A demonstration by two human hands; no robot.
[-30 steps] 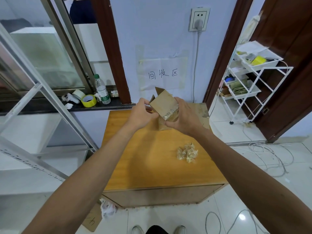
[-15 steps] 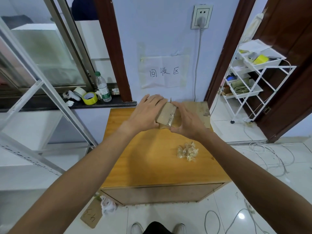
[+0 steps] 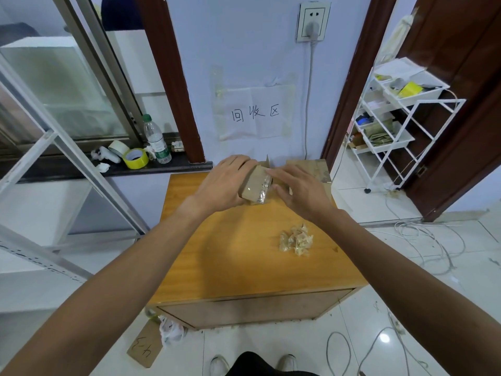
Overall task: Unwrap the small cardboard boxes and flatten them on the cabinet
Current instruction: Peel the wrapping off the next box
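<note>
Both hands are released, gripping nothing: the left hand (image 3: 225, 183) lies palm-down with fingers laid across the left part of the box (image 3: 254, 184), and the right hand (image 3: 298, 191) rests its straight fingers on the box's right part. The box sits between and under the two hands, pressed low on the far end of the cabinet (image 3: 230, 256), taped edge toward the wrists. A tape wad (image 3: 295, 240) lies near the right wrist; flat cardboard (image 3: 311, 165) lies just beyond the right fingertips.
</note>
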